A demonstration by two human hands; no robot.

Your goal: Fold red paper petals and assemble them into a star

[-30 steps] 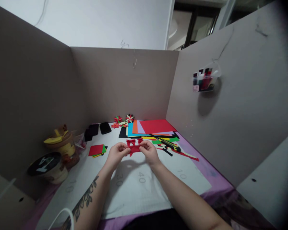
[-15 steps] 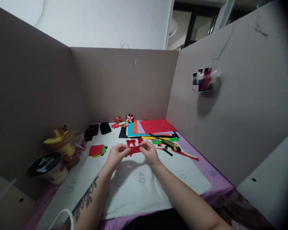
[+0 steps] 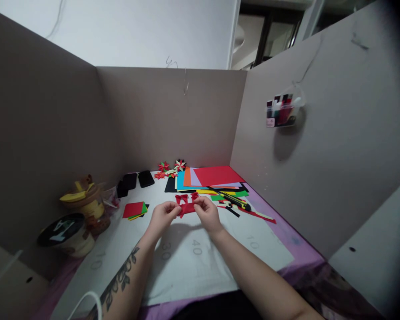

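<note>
My left hand (image 3: 162, 216) and my right hand (image 3: 207, 212) both pinch a small piece of folded red paper (image 3: 187, 207) just above the white cutting mat (image 3: 186, 262). The fingers of each hand are closed on its ends. Small folded red pieces (image 3: 186, 197) lie on the mat right behind the hands. A stack of coloured paper sheets (image 3: 213, 178) with a red sheet on top sits further back.
A yellow and black utility knife (image 3: 235, 201) lies right of the hands beside paper strips (image 3: 253, 214). Small red and green squares (image 3: 135, 209) lie to the left. Jars (image 3: 82, 202), a black-lidded tub (image 3: 63, 232) and two black phones (image 3: 138, 179) stand at the left. Paper stars (image 3: 170, 169) sit by the back wall.
Both hands stay on the red paper with only slight finger shifts. The view has drifted a little.
</note>
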